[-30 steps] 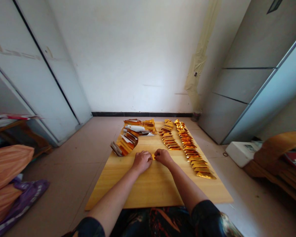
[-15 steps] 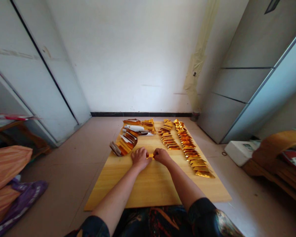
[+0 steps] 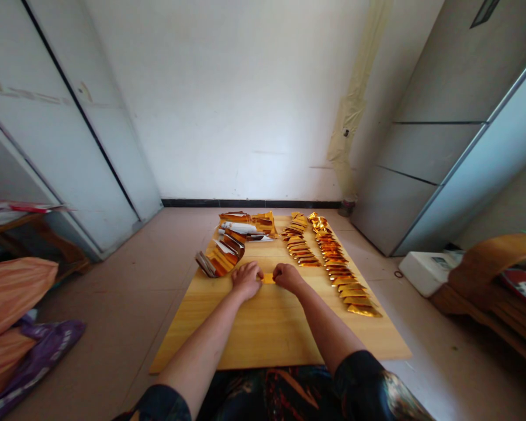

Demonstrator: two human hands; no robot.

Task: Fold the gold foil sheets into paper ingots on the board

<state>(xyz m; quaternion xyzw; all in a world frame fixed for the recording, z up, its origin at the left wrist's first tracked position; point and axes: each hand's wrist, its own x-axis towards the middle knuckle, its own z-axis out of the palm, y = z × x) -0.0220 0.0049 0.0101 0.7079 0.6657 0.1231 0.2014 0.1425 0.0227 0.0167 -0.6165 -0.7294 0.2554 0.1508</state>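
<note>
Here, both hands meet over the middle of the counter (image 3: 272,339) with a small gold strip (image 3: 269,279) between them, lying low near the wooden surface. The left hand (image 3: 248,282) has its fingers curled narrowly onto the strip's left end, and the right hand (image 3: 288,277) pinches the right end, knuckles up, so only the middle stretch shows; how the covered ends are folded I cannot tell. Beyond the left hand, a loose spread of gold sheets (image 3: 224,261) curves towards the far edge, with a white roll (image 3: 239,227) lying among the shiny pieces there. Past the right hand, a shorter row of folded gold pieces (image 3: 304,251) overlaps at a slant, and just beside it a longer row of shiny folded pieces (image 3: 339,263) runs down the counter's right side, nearest piece close to the edge
</note>
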